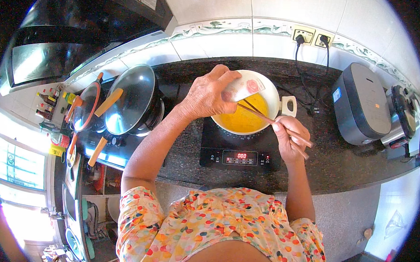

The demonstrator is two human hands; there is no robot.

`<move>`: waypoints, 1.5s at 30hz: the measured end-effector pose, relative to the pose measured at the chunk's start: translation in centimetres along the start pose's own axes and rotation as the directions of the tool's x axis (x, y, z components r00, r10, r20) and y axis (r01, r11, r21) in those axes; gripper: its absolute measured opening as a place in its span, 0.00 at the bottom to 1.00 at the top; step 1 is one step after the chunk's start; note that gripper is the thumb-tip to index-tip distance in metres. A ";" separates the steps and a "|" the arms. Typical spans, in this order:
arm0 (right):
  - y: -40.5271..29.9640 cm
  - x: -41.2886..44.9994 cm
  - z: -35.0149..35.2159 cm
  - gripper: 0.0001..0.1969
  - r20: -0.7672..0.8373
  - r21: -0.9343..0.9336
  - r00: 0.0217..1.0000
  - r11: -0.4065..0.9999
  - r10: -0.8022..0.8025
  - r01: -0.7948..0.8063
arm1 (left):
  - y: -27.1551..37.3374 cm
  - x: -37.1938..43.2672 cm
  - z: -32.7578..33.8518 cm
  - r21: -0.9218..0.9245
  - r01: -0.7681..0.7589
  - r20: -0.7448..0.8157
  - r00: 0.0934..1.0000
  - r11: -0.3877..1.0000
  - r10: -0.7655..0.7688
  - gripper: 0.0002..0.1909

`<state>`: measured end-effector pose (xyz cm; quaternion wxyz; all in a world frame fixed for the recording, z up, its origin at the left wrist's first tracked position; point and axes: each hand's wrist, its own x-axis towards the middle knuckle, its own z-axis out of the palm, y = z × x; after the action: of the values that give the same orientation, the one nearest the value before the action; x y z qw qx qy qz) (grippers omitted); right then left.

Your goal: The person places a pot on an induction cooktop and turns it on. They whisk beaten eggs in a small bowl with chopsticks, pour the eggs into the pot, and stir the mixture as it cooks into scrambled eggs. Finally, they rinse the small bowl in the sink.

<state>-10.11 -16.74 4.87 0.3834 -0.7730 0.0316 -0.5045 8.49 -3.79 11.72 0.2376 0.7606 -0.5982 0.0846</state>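
My left hand (211, 94) grips a white bowl (245, 85) with a pink flower print, tipped over a white pot (272, 85). Yellow liquid (244, 120) that looks like beaten egg covers the pot's bottom. Between the fingers of my right hand (291, 136) is a pair of wooden chopsticks (261, 115); their far ends reach to the tilted bowl's rim. The bowl's inside is hidden from me. Under the pot is a black induction cooker (209, 139) with a lit red display (241, 156). The pot's cream handle (287, 106) points right.
To the left, a lidded wok (130, 99) and a second lidded pan (86, 106) stand on a hob. A grey rice cooker (364, 102) stands right on the dark stone counter (321, 167), beside a steel pressure cooker (402, 114). Black power cords (297, 61) hang from wall sockets.
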 end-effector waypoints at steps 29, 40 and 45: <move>4.0 -1.3 0.8 0.09 -0.124 0.134 0.906 0.912 0.405 -0.389 | -4.5 -9.0 0.5 -0.951 -0.050 0.224 0.571 -0.306 -0.790 0.26; 2.9 -1.1 1.6 0.11 -0.060 0.279 0.813 0.791 0.580 -0.544 | -6.7 -20.9 3.1 -0.962 -0.062 0.243 0.253 -0.267 -0.936 0.23; 2.6 -1.6 1.6 0.11 -0.165 0.353 0.757 0.754 0.633 -0.554 | -7.4 -25.1 7.4 -0.907 -0.063 0.408 0.109 -0.416 -0.906 0.23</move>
<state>-8.69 -17.01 1.73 0.6227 -0.5814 0.2579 -0.4558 7.58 15.91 -7.00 0.8502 0.4369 0.2238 -0.1905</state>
